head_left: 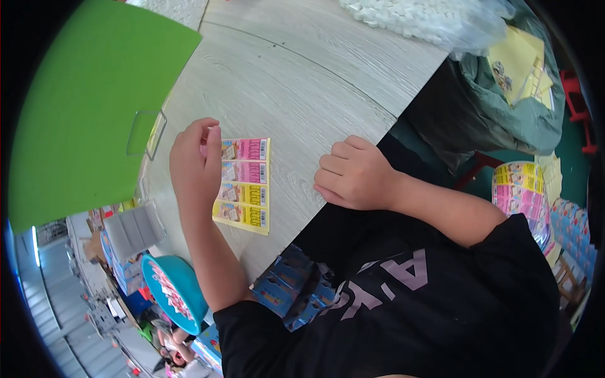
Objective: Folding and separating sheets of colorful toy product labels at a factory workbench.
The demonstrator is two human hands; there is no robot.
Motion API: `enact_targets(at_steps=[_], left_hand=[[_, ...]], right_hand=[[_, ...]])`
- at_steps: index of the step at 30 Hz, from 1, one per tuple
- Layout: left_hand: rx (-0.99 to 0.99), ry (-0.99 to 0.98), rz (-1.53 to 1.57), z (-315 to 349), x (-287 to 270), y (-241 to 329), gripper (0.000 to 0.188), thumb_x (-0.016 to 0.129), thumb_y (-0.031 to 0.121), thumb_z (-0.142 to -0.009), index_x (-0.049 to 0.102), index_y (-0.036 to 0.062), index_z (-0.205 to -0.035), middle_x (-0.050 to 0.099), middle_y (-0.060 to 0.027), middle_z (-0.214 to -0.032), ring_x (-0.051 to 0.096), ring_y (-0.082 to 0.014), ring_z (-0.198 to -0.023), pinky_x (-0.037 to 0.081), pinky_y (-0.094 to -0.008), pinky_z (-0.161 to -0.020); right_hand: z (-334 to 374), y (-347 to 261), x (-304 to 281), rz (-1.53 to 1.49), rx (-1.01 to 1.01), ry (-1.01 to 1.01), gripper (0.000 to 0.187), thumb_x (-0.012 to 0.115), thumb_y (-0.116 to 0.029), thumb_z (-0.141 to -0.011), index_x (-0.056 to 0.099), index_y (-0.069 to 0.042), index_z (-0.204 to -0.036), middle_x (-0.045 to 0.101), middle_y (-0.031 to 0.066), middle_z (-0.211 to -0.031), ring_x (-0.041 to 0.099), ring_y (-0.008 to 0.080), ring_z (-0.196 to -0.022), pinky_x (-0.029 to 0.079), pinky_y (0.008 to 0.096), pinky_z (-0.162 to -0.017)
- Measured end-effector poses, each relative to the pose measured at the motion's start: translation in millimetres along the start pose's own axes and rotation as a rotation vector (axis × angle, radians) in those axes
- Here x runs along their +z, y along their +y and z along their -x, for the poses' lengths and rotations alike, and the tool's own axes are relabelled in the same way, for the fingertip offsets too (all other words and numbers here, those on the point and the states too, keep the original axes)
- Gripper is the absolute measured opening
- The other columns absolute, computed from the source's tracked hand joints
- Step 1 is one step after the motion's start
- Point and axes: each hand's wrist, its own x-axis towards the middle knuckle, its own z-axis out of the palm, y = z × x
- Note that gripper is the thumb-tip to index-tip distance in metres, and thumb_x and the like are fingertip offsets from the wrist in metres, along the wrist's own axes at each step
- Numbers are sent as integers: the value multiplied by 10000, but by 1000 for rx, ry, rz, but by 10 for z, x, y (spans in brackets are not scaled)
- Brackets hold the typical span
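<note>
A sheet of pink and yellow stickers lies on the pale wood-grain table. My left hand is over its left side and covers part of it. The thumb and fingers of that hand are curled together. A bit of pink shows between them, too small to name. Right of the sheet, apart from it, my right hand rests as a loose fist near the table's edge. Nothing shows in it, and its palm is turned down out of sight.
A big green panel stands at the left, beside a wire loop. A clear bag of small white pieces lies at the far edge. Around the table are a dark bin bag, a sticker roll, a teal basin and another person.
</note>
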Motion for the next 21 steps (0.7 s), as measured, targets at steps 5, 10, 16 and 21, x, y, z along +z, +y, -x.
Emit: enact_targets(at_steps=[5, 10, 16, 21], left_hand=[[-177, -20, -11, 425, -71, -488, 245, 612, 143, -974, 636, 35, -1193, 645, -161, -1079, 627, -293, -999, 522, -387, -847], [-158, -26, -79, 736, 62, -776, 297, 660, 131, -932, 613, 35, -1209, 601, -162, -1191, 568, -340, -1119, 469, -412, -964], [-6, -106, 14, 599, 150, -445, 296, 701, 184, -907, 624, 40, -1153, 584, -159, -1225, 532, -376, -1154, 433, -435, -1015], [68, 92, -25, 638, 400, -385, 517, 741, 340, -888, 578, 53, -1286, 557, -141, -1271, 515, -352, -1191, 404, -449, -1057]], right_hand=[[-60, 25, -56, -58, -42, -95, 177, 758, -186, -767, 591, -138, -795, 505, 3, -779, 530, 205, -743, 419, 348, -678], [-158, 0, -102, -71, -10, -170, 138, 747, -161, -775, 642, -126, -858, 549, 21, -788, 534, 226, -736, 428, 362, -695], [-606, 139, -275, -402, 57, -454, 95, 693, -149, -882, 661, -67, -919, 631, 88, -839, 601, 294, -786, 470, 413, -736], [-1235, 296, -276, -281, 83, -471, 116, 657, -147, -924, 649, -48, -984, 650, 107, -877, 638, 308, -846, 498, 419, -772]])
